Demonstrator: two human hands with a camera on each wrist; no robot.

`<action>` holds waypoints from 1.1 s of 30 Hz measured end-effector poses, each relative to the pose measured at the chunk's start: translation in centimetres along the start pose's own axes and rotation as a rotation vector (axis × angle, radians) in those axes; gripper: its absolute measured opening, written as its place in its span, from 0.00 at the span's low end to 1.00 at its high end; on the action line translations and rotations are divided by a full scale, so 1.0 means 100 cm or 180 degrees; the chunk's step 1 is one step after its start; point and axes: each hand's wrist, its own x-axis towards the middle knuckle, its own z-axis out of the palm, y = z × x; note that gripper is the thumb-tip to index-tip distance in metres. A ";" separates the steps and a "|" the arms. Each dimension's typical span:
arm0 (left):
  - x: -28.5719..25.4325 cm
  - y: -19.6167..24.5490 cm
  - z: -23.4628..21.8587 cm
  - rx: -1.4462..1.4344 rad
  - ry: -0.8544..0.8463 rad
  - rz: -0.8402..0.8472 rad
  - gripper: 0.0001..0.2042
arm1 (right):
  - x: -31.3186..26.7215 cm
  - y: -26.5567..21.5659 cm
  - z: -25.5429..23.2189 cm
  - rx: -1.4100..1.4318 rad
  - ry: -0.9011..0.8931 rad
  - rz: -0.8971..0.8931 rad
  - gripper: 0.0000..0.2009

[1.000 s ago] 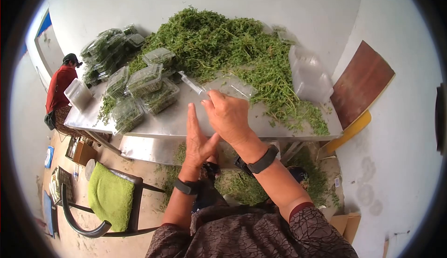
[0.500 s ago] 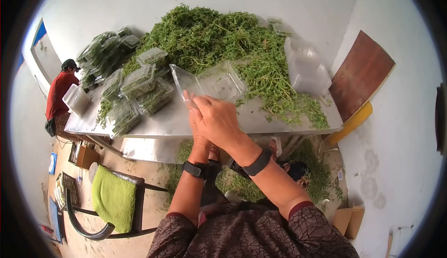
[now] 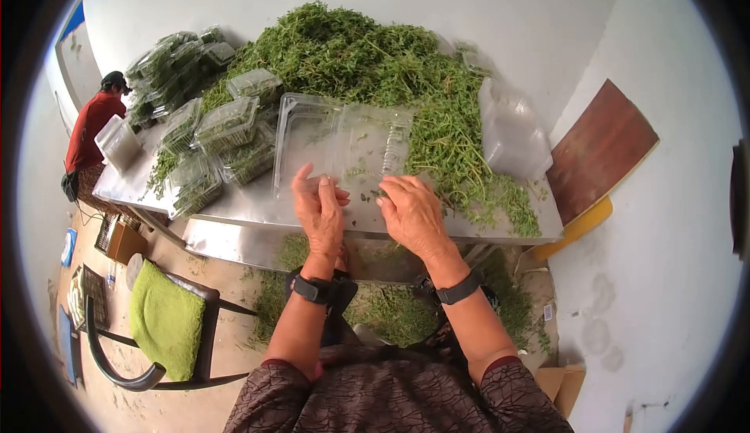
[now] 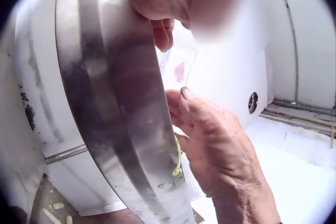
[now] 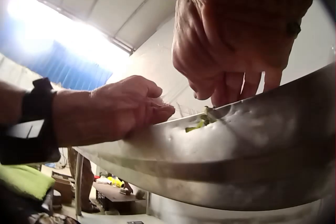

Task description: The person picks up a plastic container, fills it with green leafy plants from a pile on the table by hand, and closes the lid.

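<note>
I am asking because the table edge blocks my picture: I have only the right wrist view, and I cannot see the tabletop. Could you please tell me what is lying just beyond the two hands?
Observer: Beyond the left hand and the right hand, the head view shows a clear plastic container lying open.
Operator: Thank you. And what is behind it, on the far side?
Observer: A large heap of green plants.
Operator: I understand. Is there something on its left side also?
Observer: Yes, several closed clear boxes with greens inside, some resting on others.
</note>
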 end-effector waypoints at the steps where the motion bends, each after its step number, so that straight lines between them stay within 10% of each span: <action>1: 0.001 0.001 0.000 -0.0065 0.0030 -0.0079 0.19 | 0.002 0.000 -0.001 0.0113 0.0032 0.0054 0.14; 12: 0.001 0.007 -0.005 -0.0393 0.0144 -0.0514 0.16 | 0.059 0.058 -0.053 -0.1052 -0.0174 0.1181 0.31; 22: 0.002 0.017 -0.007 -0.0612 0.0239 -0.0934 0.13 | 0.111 0.111 -0.034 -0.1229 -0.1716 0.1600 0.47; 33: 0.002 0.017 -0.007 -0.0555 0.0228 -0.0915 0.14 | 0.103 0.127 -0.029 -0.1798 -0.1228 0.0634 0.12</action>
